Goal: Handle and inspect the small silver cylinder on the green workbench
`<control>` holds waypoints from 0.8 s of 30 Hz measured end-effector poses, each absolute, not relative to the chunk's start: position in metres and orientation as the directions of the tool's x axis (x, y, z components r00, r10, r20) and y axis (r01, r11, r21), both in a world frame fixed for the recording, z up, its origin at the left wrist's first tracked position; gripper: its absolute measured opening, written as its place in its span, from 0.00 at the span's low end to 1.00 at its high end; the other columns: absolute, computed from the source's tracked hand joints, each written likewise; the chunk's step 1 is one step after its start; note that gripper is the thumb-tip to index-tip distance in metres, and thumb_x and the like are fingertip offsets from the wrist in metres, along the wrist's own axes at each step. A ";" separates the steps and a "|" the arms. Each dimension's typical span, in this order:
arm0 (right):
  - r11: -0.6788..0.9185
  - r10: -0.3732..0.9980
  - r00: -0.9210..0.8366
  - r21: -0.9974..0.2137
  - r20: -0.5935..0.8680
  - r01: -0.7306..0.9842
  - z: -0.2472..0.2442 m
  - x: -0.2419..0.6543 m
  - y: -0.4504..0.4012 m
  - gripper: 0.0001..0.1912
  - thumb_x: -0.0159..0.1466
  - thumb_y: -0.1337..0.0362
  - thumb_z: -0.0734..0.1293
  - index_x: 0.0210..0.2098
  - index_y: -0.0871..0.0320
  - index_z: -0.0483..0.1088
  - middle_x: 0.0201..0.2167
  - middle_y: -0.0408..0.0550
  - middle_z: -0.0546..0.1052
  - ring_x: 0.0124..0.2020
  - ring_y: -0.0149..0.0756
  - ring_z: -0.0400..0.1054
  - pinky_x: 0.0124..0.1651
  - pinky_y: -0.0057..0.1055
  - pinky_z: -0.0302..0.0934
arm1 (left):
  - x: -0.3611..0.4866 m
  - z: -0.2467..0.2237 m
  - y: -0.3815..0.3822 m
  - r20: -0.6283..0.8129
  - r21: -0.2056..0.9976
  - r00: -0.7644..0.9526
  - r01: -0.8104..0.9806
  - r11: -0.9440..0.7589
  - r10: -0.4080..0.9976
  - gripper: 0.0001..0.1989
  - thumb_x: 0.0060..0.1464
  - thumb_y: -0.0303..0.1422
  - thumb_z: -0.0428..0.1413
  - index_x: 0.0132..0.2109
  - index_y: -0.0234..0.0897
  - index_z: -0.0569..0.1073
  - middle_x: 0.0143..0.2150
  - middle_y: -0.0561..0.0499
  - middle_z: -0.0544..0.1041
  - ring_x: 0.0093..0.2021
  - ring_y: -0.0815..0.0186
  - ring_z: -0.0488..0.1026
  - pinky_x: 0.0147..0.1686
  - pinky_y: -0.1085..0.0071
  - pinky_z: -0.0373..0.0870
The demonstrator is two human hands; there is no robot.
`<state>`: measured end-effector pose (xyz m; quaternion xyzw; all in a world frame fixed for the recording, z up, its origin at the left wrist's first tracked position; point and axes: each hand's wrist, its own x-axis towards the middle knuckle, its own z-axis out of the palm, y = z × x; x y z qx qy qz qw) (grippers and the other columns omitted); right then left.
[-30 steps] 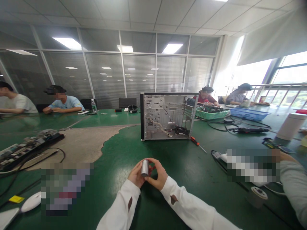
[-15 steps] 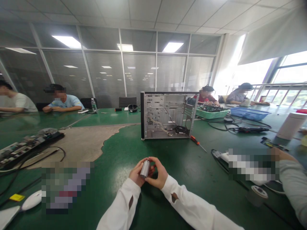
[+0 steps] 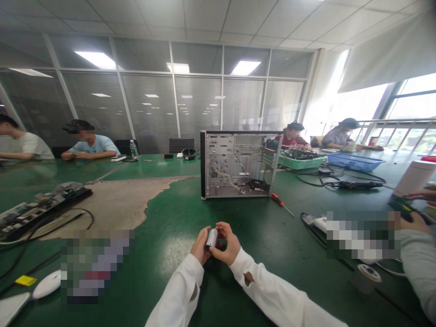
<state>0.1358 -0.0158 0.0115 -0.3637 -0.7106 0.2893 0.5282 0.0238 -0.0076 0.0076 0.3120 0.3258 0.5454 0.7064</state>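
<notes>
A small silver metal cylinder (image 3: 211, 238) is held low above the green table (image 3: 170, 272), tilted. My left hand (image 3: 199, 247) wraps its fingers round the left side of it. Curled on the other side, my right hand (image 3: 230, 245) has its thumb and fingertips on the cylinder. A reddish patch shows in the gap under the right palm, too small to make out. Beyond my hands stands an open computer case (image 3: 238, 165) with loose cables inside. A screwdriver (image 3: 277, 199) with an orange and black handle lies by the case's right corner.
At left are a power strip (image 3: 44, 206) with cables and a white computer mouse (image 3: 47, 284). On the right are a green basket (image 3: 301, 162), a blue basket (image 3: 356, 161), black cords and a grey roll (image 3: 368, 274). A co-worker's hand (image 3: 413, 223) works at the right edge.
Both my hands have shifted slightly right with the cylinder, which is turned a little and catches more light. The co-worker's hand at right has moved, with another hand now showing there.
</notes>
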 end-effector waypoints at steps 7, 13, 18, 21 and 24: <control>0.559 0.827 -0.133 -0.775 0.546 0.296 0.008 0.134 -0.013 0.32 0.39 0.69 0.65 0.43 0.55 0.50 0.36 0.46 0.63 0.34 0.34 0.63 0.37 0.33 0.62 | 0.025 0.005 -0.007 -0.115 0.835 0.145 -0.522 0.175 0.983 0.18 0.37 0.35 0.57 0.38 0.36 0.63 0.27 0.52 0.69 0.23 0.66 0.70 0.23 0.70 0.64; 0.617 0.770 -0.078 -0.707 0.634 0.347 0.006 0.134 -0.011 0.32 0.40 0.72 0.63 0.44 0.57 0.52 0.39 0.49 0.61 0.39 0.36 0.60 0.40 0.32 0.60 | 0.023 -0.010 0.002 -0.026 0.947 0.001 -0.321 0.025 1.000 0.20 0.32 0.31 0.60 0.36 0.35 0.63 0.23 0.53 0.70 0.22 0.68 0.69 0.24 0.72 0.63; 0.660 0.739 -0.150 -0.662 0.657 0.354 0.012 0.135 -0.016 0.32 0.41 0.71 0.64 0.46 0.58 0.52 0.41 0.50 0.59 0.43 0.38 0.57 0.42 0.33 0.59 | 0.021 -0.008 0.001 -0.001 0.941 -0.028 -0.338 -0.008 1.000 0.23 0.31 0.29 0.61 0.37 0.36 0.61 0.19 0.54 0.70 0.21 0.65 0.70 0.24 0.70 0.64; 0.670 0.737 -0.204 -0.657 0.644 0.347 0.014 0.137 -0.016 0.34 0.42 0.68 0.66 0.47 0.57 0.51 0.43 0.51 0.58 0.45 0.39 0.56 0.43 0.34 0.58 | 0.021 0.000 -0.004 -0.037 0.884 0.008 -0.465 0.037 0.999 0.22 0.33 0.30 0.60 0.37 0.37 0.60 0.19 0.55 0.70 0.22 0.62 0.71 0.26 0.67 0.65; 0.673 0.739 -0.247 -0.668 0.627 0.318 0.013 0.140 -0.015 0.38 0.42 0.65 0.67 0.49 0.57 0.48 0.46 0.52 0.56 0.47 0.41 0.54 0.43 0.35 0.57 | 0.020 0.008 -0.007 -0.096 0.847 0.042 -0.522 0.104 0.994 0.20 0.35 0.30 0.59 0.37 0.37 0.60 0.21 0.53 0.71 0.22 0.61 0.72 0.26 0.65 0.65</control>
